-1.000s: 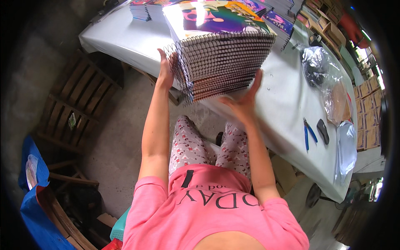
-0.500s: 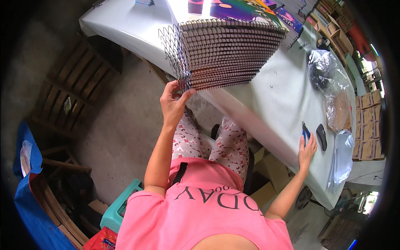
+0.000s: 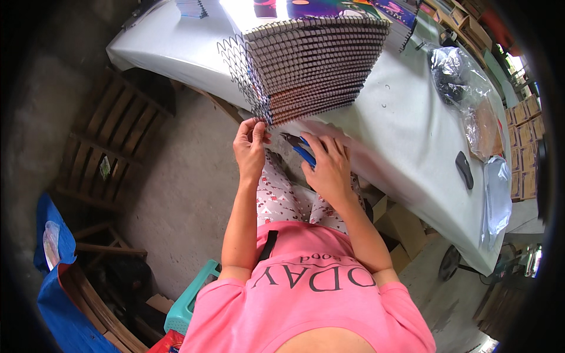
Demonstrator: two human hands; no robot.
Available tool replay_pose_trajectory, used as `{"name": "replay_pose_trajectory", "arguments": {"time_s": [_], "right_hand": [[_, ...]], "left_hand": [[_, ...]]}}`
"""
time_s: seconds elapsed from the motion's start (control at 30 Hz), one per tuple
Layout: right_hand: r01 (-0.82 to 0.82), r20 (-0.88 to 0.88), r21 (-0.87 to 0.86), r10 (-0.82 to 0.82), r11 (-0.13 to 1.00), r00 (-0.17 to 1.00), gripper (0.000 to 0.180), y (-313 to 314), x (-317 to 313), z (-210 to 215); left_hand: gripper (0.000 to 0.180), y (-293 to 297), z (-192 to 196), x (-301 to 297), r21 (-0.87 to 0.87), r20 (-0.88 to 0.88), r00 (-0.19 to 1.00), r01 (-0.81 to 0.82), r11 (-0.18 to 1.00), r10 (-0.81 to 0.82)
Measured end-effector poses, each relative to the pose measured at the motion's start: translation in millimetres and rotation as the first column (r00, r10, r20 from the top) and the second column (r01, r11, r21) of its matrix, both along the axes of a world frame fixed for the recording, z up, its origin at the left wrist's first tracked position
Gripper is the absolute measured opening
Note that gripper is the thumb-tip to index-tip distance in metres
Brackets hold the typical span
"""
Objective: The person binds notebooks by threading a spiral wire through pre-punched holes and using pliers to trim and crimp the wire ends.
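Observation:
A tall stack of spiral-bound notebooks [image 3: 318,65] stands at the table's near edge, its dark wire coils facing me. Loose coil ends stick out along the stack's left side. My left hand [image 3: 250,144] is at the lowest left corner, with thumb and fingers pinched on a coil end there. In my right hand [image 3: 332,167] is a pair of blue-handled cutting pliers [image 3: 304,154]. Their dark jaws point left toward my left fingertips, a short gap away. Whether the jaws are apart is too small to tell.
A white-covered table [image 3: 412,159] runs across to the right. On it lie a clear plastic bag [image 3: 471,100], a dark flat object [image 3: 464,170] and small wire scraps. More notebooks [image 3: 400,15] lie behind. A teal stool [image 3: 191,300] and wooden pallet [image 3: 109,141] are at left.
My right hand has come from the table's right side to the stack's lower left corner, carrying the pliers. The left hand stays at the coil ends, its fingers closer together. The view has shifted slightly.

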State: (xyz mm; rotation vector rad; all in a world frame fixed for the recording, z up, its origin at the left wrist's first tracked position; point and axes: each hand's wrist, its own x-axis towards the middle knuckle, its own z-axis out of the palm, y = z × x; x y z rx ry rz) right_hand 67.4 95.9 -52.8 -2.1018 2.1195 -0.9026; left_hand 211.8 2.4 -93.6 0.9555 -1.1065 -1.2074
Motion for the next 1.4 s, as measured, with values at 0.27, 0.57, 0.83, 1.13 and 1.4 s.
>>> {"name": "replay_pose_trajectory", "arguments": {"time_s": [0.27, 0.57, 0.83, 1.13, 1.4], "right_hand": [[0.072, -0.036, -0.024, -0.072, 0.997, 0.997, 0.05, -18, 14, -14], [-0.034, 0.284, 0.041, 0.021, 0.999, 0.958, 0.038, -25, 18, -27], [-0.018, 0.229, 0.097, -0.005, 0.995, 0.973, 0.032, -30, 18, -22], [0.085, 0.103, 0.193, -0.106, 0.977, 0.989, 0.026, -28, 7, -27], [0.12, 0.061, -0.15, -0.112, 0.981, 0.992, 0.043, -22, 5, -19]], "left_hand": [[0.016, -1, -2, 2, -0.006, -0.004, 1.0, 0.017, 1.0, -0.017], [0.015, -1, -2, 4, -0.02, -0.024, 0.999, 0.031, 0.999, -0.031], [0.016, 1, -1, 4, -0.004, -0.006, 1.0, 0.015, 1.0, -0.015], [0.017, 2, -2, 1, -0.015, 0.011, 1.0, -0.019, 1.0, 0.02], [0.016, 8, 1, 2, 0.006, -0.001, 1.0, 0.009, 1.0, -0.009]]}}
